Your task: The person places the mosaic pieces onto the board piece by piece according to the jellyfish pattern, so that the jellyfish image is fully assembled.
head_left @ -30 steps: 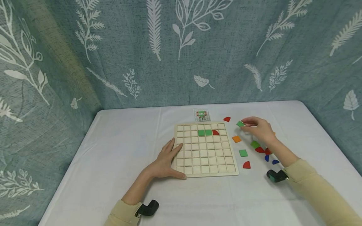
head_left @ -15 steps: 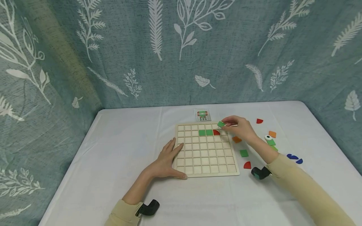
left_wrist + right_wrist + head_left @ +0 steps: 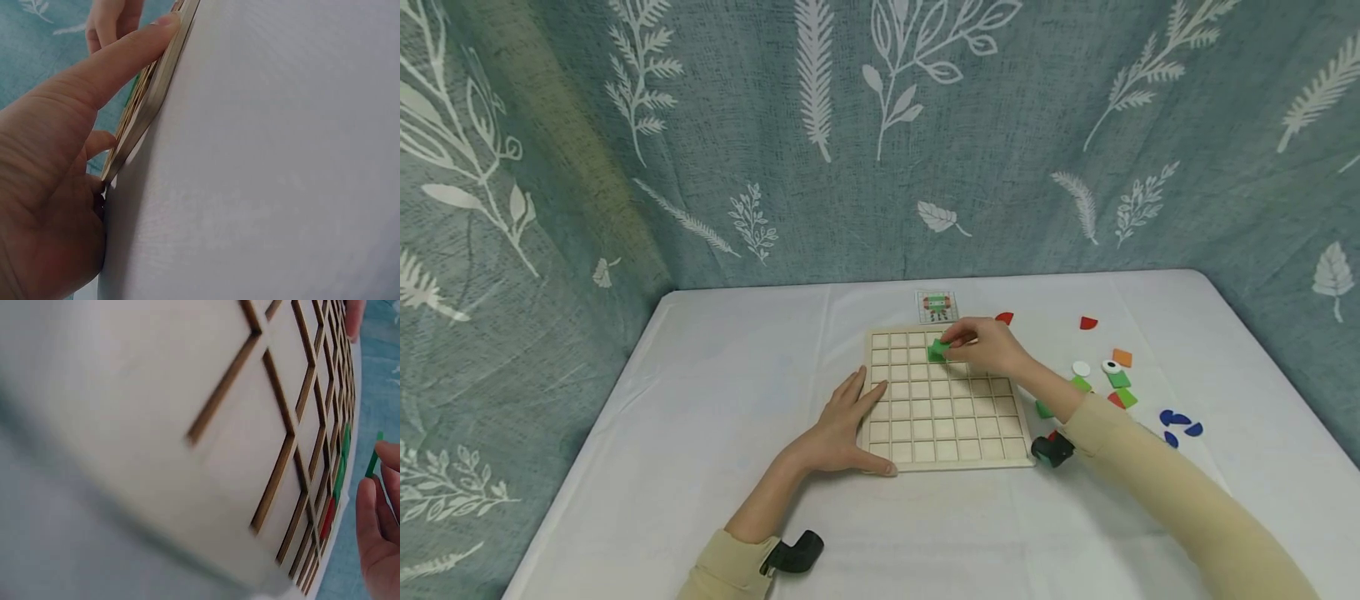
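Pinching a green square tile (image 3: 374,456) between the thumb and fingertips of the right hand (image 3: 990,343), bringing the digits together just enough for gripping it. Holding it above the far part of a wooden grid board (image 3: 946,428), apart from the surface in the right wrist view. Having two laid green tiles (image 3: 339,479) and a red tile (image 3: 327,519) sitting in a row of cells toward the board's far edge, largely hiding that row from the head view.

Spreading the left hand (image 3: 831,429) wide at the board's left edge, resting the index fingertip on the left rim and the thumb on the near rim, beside the near left corner.

Having a picture card (image 3: 936,307) lying just beyond the board's far edge, and a red quarter-circle tile (image 3: 1004,317) lying near the far right corner. Having loose pieces lying between the board and the right edge of the white-clothed table (image 3: 760,358): among them an orange square tile (image 3: 1122,357), a white disc (image 3: 1080,368), a black-centred white disc (image 3: 1111,367) and four blue pieces (image 3: 1181,419). Wearing beige sleeves (image 3: 1180,492), and facing a teal leaf-print curtain (image 3: 850,225) beyond the table's far edge.
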Demonstrator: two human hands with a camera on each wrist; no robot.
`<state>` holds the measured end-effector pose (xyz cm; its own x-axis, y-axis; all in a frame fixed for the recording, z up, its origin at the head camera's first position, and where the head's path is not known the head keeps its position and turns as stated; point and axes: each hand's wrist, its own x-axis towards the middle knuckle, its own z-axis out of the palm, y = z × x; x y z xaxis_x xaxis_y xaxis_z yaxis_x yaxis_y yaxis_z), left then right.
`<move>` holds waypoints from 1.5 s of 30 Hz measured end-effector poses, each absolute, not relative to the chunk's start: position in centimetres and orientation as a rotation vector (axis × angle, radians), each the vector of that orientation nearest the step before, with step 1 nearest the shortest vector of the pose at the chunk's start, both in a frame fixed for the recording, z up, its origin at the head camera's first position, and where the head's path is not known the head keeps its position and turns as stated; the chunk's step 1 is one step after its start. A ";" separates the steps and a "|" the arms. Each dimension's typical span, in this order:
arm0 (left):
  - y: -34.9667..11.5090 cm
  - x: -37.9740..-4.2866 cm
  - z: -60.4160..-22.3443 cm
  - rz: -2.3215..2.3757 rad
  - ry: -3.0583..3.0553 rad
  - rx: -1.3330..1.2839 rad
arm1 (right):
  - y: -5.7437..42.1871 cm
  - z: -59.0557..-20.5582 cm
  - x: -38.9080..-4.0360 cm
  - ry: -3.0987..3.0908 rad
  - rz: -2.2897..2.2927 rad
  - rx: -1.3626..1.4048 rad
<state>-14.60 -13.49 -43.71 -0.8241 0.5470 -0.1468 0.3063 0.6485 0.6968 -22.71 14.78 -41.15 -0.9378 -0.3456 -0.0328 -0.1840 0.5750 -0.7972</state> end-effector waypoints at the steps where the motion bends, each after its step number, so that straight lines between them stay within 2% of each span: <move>1: -13.5 -14.6 -43.7 0.974 2.525 0.681 | 14.5 -41.2 -22.8 2.622 -1.276 -0.473; 13: -13.5 -14.6 -43.9 0.975 2.528 0.690 | 12.4 -41.6 -23.8 2.634 -1.113 -0.680; 29: -13.7 -14.6 -44.2 0.957 2.542 0.716 | 11.9 -41.7 -23.4 2.677 -1.065 -0.856; 37: -13.5 -14.6 -44.1 0.966 2.540 0.707 | 13.9 -41.2 -22.6 2.643 -1.238 -0.595; 45: -13.5 -14.6 -44.1 0.971 2.546 0.713 | 19.1 -40.8 -21.5 2.572 -1.386 -0.306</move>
